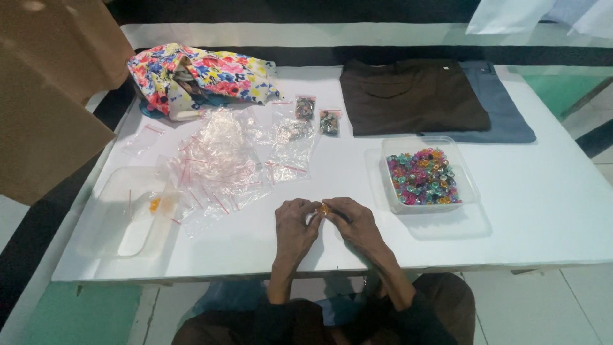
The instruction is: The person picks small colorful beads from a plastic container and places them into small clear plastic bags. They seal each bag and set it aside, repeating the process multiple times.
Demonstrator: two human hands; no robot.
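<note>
Low in the middle of the frame: left hand [295, 225] and right hand [352, 220], fingertips meeting, narrow, pinched together on a small orange bead [325, 209] just above the white table [543, 217]. Whether a clear bag also sits between the fingers, impossible to tell.

Right of the hands: a clear tub [469, 185] filled with mixed coloured beads [423, 177]. Above the hands, toward centre left: a loose heap of small clear zip bags [220, 160] with red strips. Above that heap: two filled little bags [317, 116] side by side. Lower left: a clear tray [115, 220], a bag with orange beads [155, 204] resting on its right edge. Upper left: a flowered cloth bundle [198, 80]. Upper right of centre: a folded brown garment [412, 96] overlapping a folded grey-blue one [507, 108]. Far left: brown cardboard [45, 102] over the table edge.
</note>
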